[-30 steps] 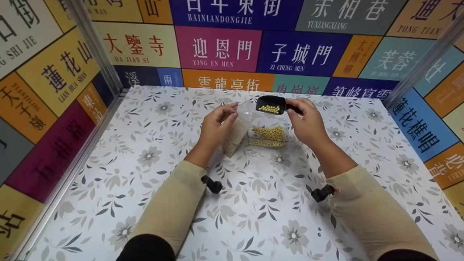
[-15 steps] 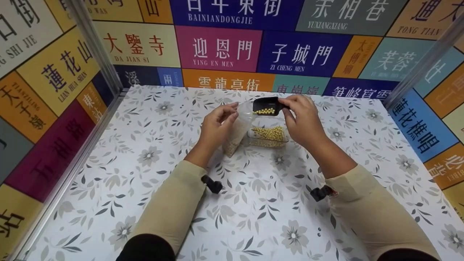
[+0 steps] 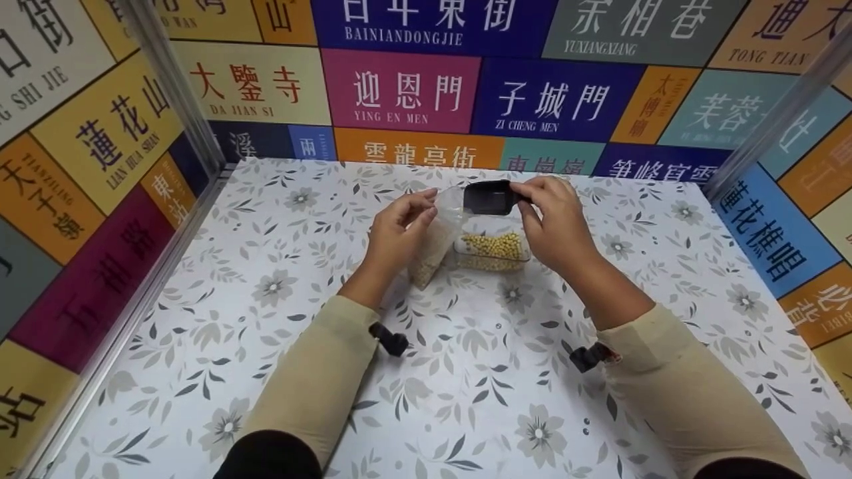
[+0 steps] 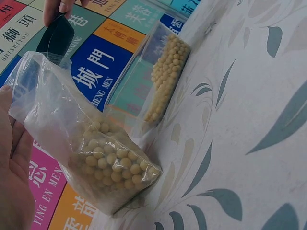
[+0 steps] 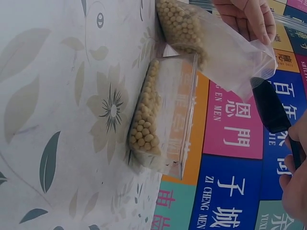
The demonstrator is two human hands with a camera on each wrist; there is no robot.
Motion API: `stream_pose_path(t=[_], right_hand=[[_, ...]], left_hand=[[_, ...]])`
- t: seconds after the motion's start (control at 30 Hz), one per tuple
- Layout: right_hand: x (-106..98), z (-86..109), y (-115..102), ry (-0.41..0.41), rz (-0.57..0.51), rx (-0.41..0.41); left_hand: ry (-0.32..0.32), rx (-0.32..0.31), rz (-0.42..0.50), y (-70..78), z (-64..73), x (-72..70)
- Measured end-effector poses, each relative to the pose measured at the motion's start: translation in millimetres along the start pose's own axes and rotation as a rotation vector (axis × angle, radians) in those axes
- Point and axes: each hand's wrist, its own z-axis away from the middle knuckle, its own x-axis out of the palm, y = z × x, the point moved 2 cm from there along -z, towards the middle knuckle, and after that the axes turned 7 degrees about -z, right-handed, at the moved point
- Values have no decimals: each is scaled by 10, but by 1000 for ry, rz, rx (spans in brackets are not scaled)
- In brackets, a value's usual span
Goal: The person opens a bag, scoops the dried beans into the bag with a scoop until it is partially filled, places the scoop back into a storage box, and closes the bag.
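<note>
My left hand (image 3: 398,229) holds the top edge of a clear plastic bag (image 4: 53,96) upright on the table. Yellow soybeans (image 4: 112,163) fill its lower part. My right hand (image 3: 559,219) pinches the handle of a small black scoop (image 3: 488,198), whose lip is at the bag's mouth. No beans show in the scoop's hollow. Right beside the bag stands a clear plastic box (image 5: 184,139), with a heap of soybeans (image 5: 146,122) in its bottom; in the head view it lies just below the scoop.
A white floral cloth covers the table (image 3: 466,386). Behind and at both sides rise panels (image 3: 399,86) with coloured street-name signs, joined by metal posts (image 3: 190,100). A small dark device is strapped at each wrist.
My right hand has moved the scoop slightly left to the bag's mouth and tipped it; the beans seen in it earlier are gone from it. The left hand stays in place.
</note>
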Motion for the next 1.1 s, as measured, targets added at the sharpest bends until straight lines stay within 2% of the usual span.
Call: stream_pose_path(t=[0.2,0.33,0.47,0.57,0.73,0.93,1.1], right_hand=[[-20,19,75,25,-35,26],[-38,60,209,32,-79,108],[-53,123,345,25,-133,195],[-56,158,425,25,-143,211],[-42,198,524,14,-127,217],[1,248,593,-37,-98,225],[38,285,597,-159,-52,270]], left_hand=[[1,-20,-15,-2,3,1],[-3,-35,-29,-1,5,-1],[-3,0,-11,-5,4,-6],[-3,26,1,-11,5,-12],[-2,22,-1,-21,7,-11],[1,-7,-2,-11,14,-7],[1,-23,-7,-8,12,-5]])
